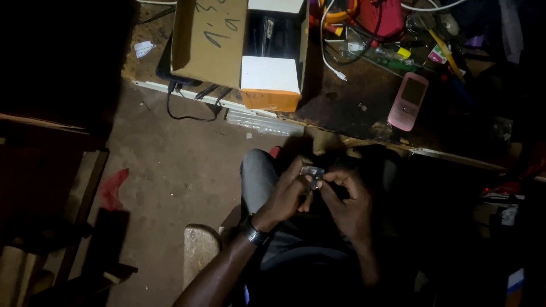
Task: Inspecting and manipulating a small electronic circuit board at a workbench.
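While the left forearm comes up from the bottom edge with a dark wristwatch (254,233) on the wrist, the left hand (286,196) sits bent over the lap, knuckles up and fingers curled inward. Its grip is narrow: the thumb and first fingers pinch the left side of a small metallic part (312,172), which is held between both hands above the knees, just below the front edge of the desk (352,99). The part looks flat and roughly rectangular, its long axis running about left to right between the hands; which end is which is too dim to tell. Opposite it, the right hand (348,196) comes in with the wrist low and the fingers folded toward the part, closing on its right side in an equally tight grip.

Along the desk, left to right, stand a brown cardboard box (209,40), a white and orange box (272,79), a white cable (330,59) and a pink phone (408,101) lying face up. A red scrap (114,187) lies on the floor (182,170) far to the left.
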